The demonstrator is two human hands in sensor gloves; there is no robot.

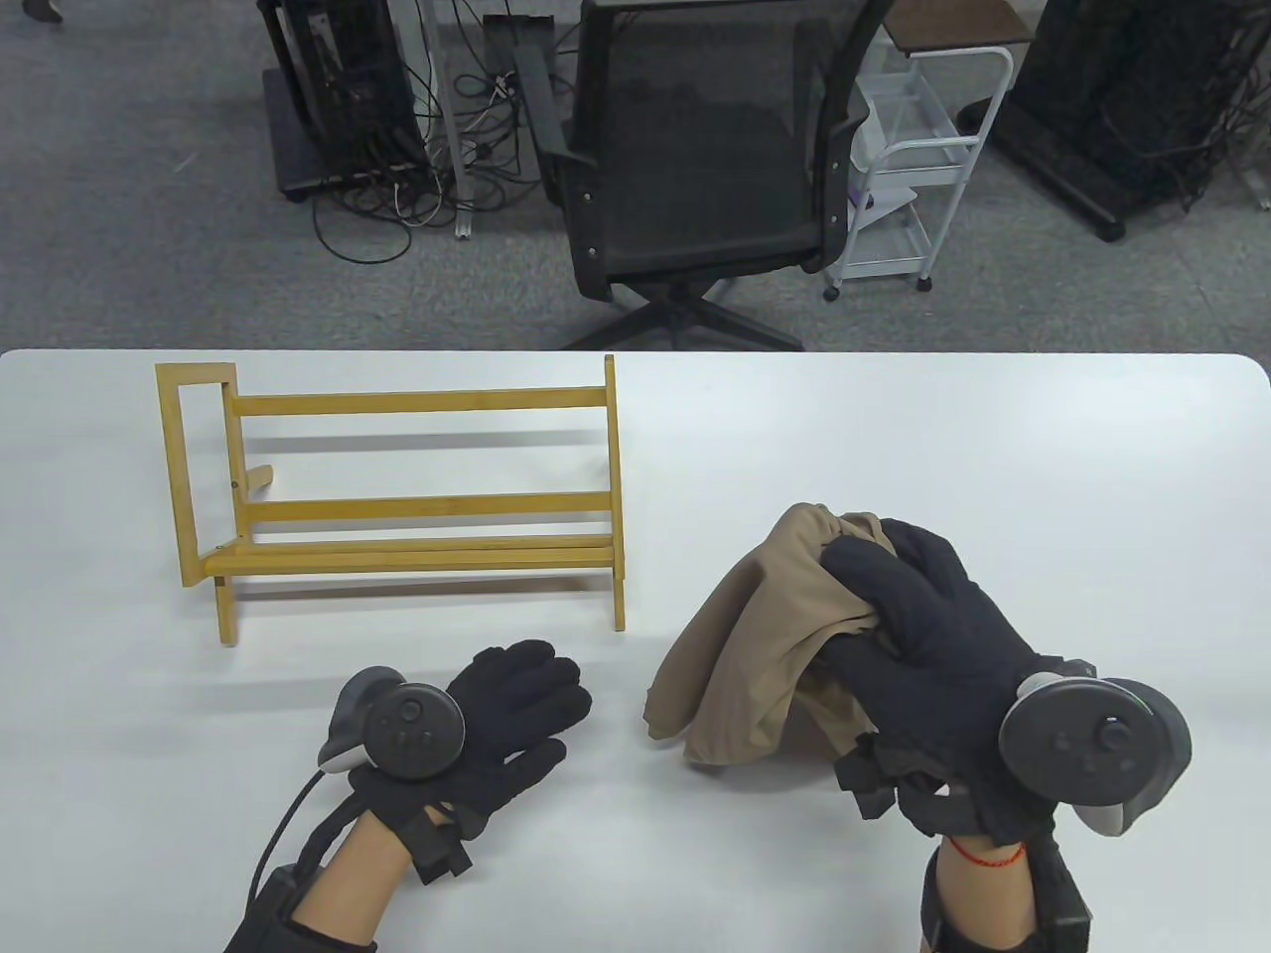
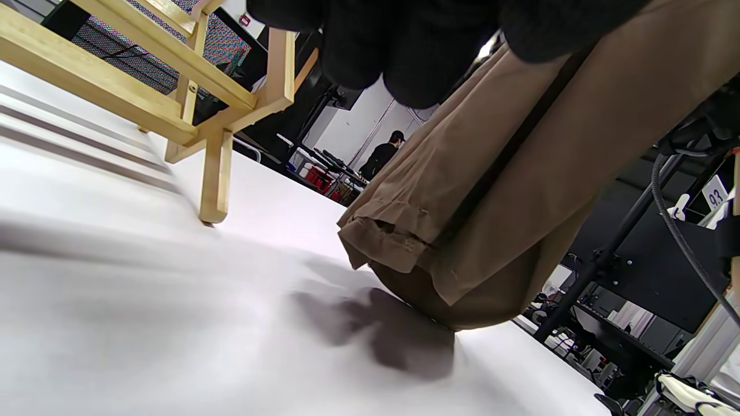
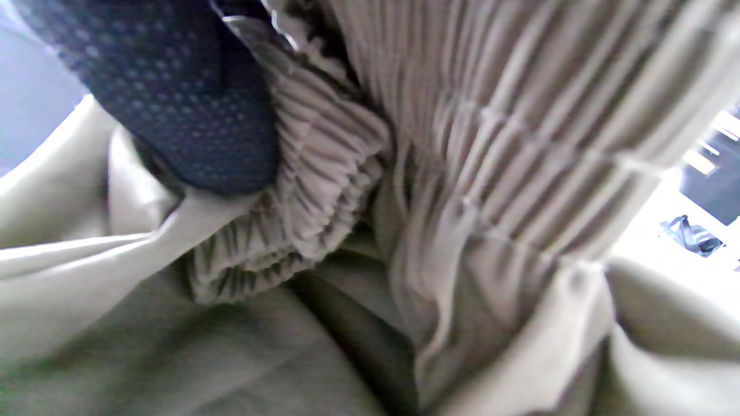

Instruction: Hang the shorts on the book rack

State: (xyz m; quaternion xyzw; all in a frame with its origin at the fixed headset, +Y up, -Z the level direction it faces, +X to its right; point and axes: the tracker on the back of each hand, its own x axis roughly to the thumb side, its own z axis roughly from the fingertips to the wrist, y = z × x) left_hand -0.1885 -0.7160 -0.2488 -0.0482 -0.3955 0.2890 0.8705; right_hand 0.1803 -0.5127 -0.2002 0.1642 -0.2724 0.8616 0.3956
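The tan shorts (image 1: 755, 635) hang bunched from my right hand (image 1: 894, 615), which grips them near the elastic waistband (image 3: 462, 173); their lower hem touches the white table (image 2: 428, 260). The wooden book rack (image 1: 417, 496) stands at the left half of the table, left of the shorts; one of its legs shows in the left wrist view (image 2: 217, 173). My left hand (image 1: 516, 695) lies flat and empty on the table in front of the rack, fingers spread. A gloved finger (image 3: 191, 104) presses into the waistband.
The white table (image 1: 993, 476) runs the width of the view. Behind its far edge stand a black office chair (image 1: 695, 169), a white trolley (image 1: 914, 169) and cabled equipment on the floor.
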